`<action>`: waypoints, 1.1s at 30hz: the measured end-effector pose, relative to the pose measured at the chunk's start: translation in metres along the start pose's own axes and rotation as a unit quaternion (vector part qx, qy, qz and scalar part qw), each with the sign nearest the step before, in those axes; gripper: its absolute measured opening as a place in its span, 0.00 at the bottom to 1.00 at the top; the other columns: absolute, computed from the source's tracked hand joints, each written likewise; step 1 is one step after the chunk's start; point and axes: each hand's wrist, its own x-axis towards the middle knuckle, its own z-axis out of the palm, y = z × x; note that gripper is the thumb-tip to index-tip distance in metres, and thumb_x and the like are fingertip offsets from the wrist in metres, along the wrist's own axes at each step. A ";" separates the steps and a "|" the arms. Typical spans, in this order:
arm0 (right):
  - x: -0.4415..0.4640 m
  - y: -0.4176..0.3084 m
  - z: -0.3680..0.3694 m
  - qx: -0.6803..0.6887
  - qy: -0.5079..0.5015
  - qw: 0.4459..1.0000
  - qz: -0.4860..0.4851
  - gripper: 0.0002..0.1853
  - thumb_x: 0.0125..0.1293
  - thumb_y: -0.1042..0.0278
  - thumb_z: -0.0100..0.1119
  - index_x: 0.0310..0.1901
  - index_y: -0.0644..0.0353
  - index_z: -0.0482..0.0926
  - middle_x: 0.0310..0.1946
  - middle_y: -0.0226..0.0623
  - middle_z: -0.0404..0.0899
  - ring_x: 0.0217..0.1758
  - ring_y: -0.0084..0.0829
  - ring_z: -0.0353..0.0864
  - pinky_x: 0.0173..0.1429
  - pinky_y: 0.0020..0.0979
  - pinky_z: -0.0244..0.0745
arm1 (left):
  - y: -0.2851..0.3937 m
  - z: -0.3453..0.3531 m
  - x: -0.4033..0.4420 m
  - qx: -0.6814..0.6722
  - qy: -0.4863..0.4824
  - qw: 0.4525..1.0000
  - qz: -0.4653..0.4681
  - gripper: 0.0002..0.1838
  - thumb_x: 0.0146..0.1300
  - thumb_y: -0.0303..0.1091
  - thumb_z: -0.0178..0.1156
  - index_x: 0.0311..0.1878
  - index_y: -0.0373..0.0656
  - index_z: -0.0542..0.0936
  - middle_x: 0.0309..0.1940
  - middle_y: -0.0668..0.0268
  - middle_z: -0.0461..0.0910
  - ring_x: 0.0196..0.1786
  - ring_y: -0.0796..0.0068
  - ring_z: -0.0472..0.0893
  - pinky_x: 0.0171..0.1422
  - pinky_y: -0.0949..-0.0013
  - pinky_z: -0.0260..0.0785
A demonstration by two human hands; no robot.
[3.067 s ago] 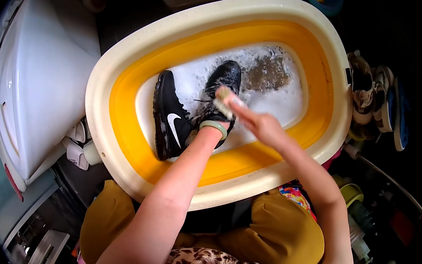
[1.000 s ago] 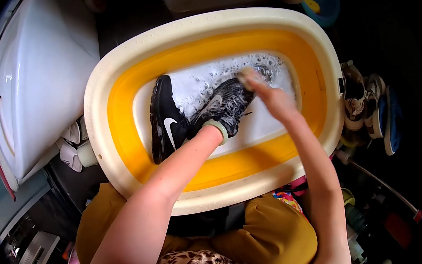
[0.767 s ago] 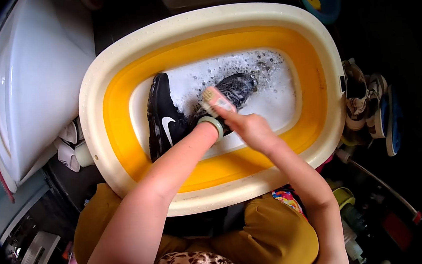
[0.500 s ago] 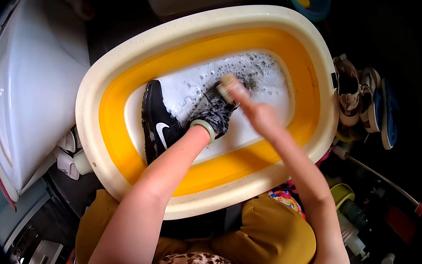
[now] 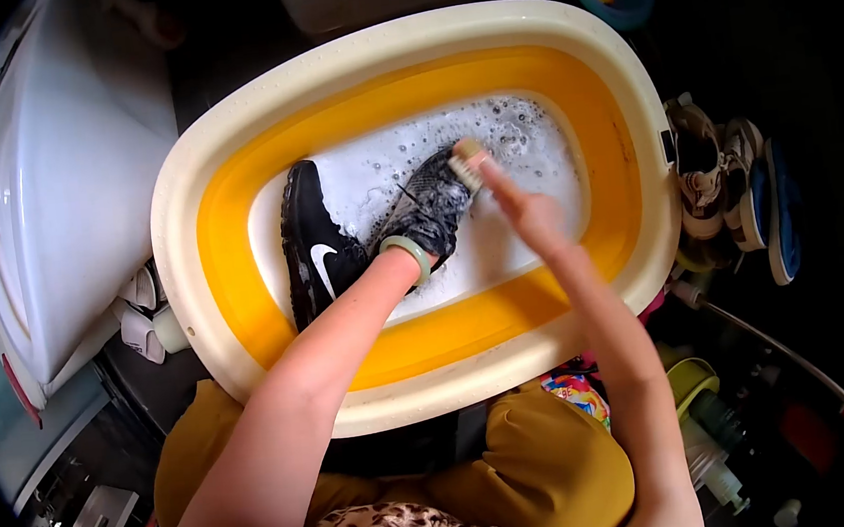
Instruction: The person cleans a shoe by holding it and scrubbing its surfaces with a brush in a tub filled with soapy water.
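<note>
A soapy black sneaker (image 5: 426, 195) is tilted over the foamy water, with my left hand (image 5: 431, 260) pushed into its opening and holding it from inside. The fingers of that hand are hidden in the shoe. A pale green bangle (image 5: 403, 246) circles the left wrist. My right hand (image 5: 528, 209), a little blurred, is closed on a scrub brush (image 5: 469, 167), whose bristles touch the upper near the toe. Left of these, a second black sneaker with a white swoosh (image 5: 309, 213) rests on its side in the yellow and cream basin (image 5: 316, 84).
Suds and white water (image 5: 522, 144) fill the basin's bottom. Worn sneakers (image 5: 699, 164) and a blue shoe (image 5: 781, 217) stand along the right. A white tub-like fixture (image 5: 75, 193) rises at the left. Bottles (image 5: 716, 469) and a long metal rod (image 5: 770, 343) lie at the lower right.
The brush has shifted slightly right and its angle has turned, moving with my right hand along the shoe's upper. My left hand stays inside the shoe.
</note>
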 end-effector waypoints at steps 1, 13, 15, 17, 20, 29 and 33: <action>0.006 0.005 -0.010 -0.033 0.005 0.998 0.048 0.25 0.67 0.60 0.52 0.64 0.27 0.65 0.31 0.48 0.81 0.34 0.48 0.81 0.40 0.42 0.75 | 0.001 0.000 0.002 0.006 0.005 1.000 0.023 0.23 0.65 0.37 0.46 0.63 0.43 0.67 0.65 0.52 0.64 0.64 0.56 0.67 0.71 0.64 0.55; 0.011 0.047 -0.035 -0.016 0.060 0.978 0.197 0.29 0.69 0.57 0.43 0.71 0.46 0.52 0.42 0.54 0.80 0.44 0.54 0.79 0.48 0.47 0.72 | 0.070 0.012 -0.044 -0.005 -0.240 0.902 -0.359 0.18 0.66 0.32 0.45 0.53 0.29 0.72 0.53 0.41 0.74 0.57 0.44 0.72 0.61 0.57 0.65; 0.016 0.047 -0.027 -0.030 0.030 0.977 0.207 0.30 0.69 0.57 0.42 0.71 0.46 0.50 0.40 0.54 0.80 0.43 0.54 0.79 0.47 0.48 0.72 | 0.063 0.008 -0.062 -0.072 -0.088 0.972 -0.206 0.20 0.69 0.38 0.44 0.50 0.29 0.75 0.49 0.44 0.77 0.51 0.44 0.76 0.56 0.57 0.68; 0.012 0.035 -0.025 -0.051 -0.056 0.979 0.191 0.32 0.69 0.58 0.42 0.72 0.42 0.44 0.41 0.51 0.80 0.41 0.53 0.79 0.45 0.50 0.71 | 0.049 0.011 -0.057 -0.180 -0.134 0.939 -0.260 0.23 0.68 0.43 0.46 0.49 0.29 0.76 0.47 0.44 0.77 0.51 0.45 0.76 0.56 0.59 0.67; -0.008 0.019 -0.022 -0.035 -0.166 0.984 0.055 0.32 0.68 0.58 0.47 0.71 0.34 0.48 0.44 0.43 0.80 0.44 0.49 0.80 0.47 0.46 0.72 | 0.062 -0.011 -0.014 -0.172 -0.302 0.867 -0.356 0.43 0.59 0.68 0.48 0.48 0.25 0.76 0.44 0.43 0.79 0.50 0.53 0.79 0.57 0.62 0.67; -0.042 -0.006 -0.069 0.249 0.112 0.954 0.121 0.20 0.67 0.60 0.53 0.61 0.47 0.72 0.48 0.50 0.78 0.51 0.50 0.78 0.53 0.38 0.72 | 0.055 0.041 -0.001 -0.382 -0.046 0.737 -0.556 0.29 0.68 0.52 0.48 0.49 0.29 0.75 0.44 0.49 0.78 0.47 0.58 0.77 0.52 0.62 0.66; -0.098 -0.057 -0.045 0.239 0.115 0.960 0.094 0.22 0.67 0.60 0.55 0.62 0.35 0.71 0.39 0.53 0.80 0.39 0.54 0.80 0.43 0.43 0.76 | 0.080 0.023 -0.002 -0.703 0.156 0.558 -0.413 0.20 0.72 0.49 0.46 0.51 0.40 0.74 0.43 0.62 0.79 0.47 0.68 0.78 0.55 0.64 0.70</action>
